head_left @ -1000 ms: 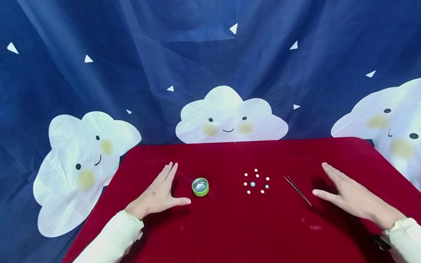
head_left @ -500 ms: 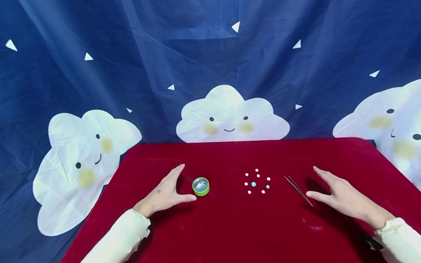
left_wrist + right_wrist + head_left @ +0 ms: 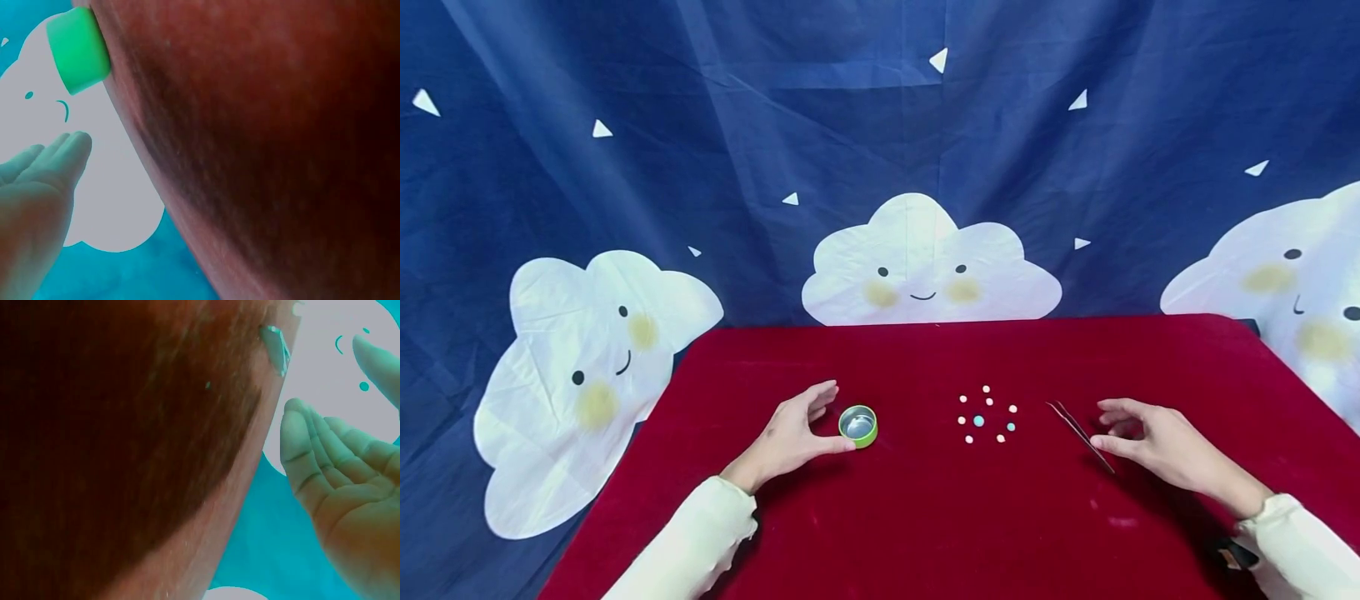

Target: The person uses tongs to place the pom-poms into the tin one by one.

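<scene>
pellets [image 3: 978,421] between tin [image 3: 857,427] and tweezers [image 3: 1081,434]

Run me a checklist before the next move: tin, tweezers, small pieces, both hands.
1. Tin sits mouth up on the red cloth, with no pieces visible inside: ok.
2. Pale pieces and blue pieces lie spread out between tin and tweezers: ok.
3. Tweezers lie flat, tips pointing away from the person: ok.
4. Right hand grips the tweezers: not ok; its thumb is at them, but the fingers are not closed round them.
5. Left hand steadies the tin: cannot tell; the thumb overlaps its near edge, contact unclear.
</scene>
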A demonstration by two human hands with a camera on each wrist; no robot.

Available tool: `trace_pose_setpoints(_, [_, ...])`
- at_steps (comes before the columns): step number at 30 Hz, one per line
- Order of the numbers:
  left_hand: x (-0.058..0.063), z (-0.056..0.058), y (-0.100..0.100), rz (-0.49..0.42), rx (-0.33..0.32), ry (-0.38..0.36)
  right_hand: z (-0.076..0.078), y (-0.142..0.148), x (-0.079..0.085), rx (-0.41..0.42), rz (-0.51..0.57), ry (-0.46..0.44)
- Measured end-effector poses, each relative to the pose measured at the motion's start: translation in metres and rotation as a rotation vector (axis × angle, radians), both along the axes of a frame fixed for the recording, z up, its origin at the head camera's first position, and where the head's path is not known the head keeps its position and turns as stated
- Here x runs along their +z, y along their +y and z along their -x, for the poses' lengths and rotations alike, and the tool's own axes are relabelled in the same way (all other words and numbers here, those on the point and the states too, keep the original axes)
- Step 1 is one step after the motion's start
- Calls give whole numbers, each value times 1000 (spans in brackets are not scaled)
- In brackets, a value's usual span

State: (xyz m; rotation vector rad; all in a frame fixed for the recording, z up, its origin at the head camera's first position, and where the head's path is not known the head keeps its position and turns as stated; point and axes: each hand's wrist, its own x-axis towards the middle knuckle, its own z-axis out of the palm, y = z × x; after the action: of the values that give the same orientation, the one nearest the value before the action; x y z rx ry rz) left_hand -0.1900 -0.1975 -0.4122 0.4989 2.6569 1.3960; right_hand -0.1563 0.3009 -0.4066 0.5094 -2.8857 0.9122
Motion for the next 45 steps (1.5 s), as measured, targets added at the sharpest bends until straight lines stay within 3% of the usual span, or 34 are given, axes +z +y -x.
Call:
trace_pose_setpoints(10, [-3, 7, 6, -139, -53, -30, 7, -5, -3, -42, 83, -81])
trace_pose_setpoints(27, [-7, 17, 9, -163, -72, -98, 15, -16, -6, -57, 115, -199])
trace_pose_setpoints(34, [-6, 18, 10, -157, -81, -120, 17, -17, -9, -97, 90, -223])
trace_pose_setpoints(45, [-8, 21, 11, -159, -84, -131, 17, -15, -10, -76, 44, -266])
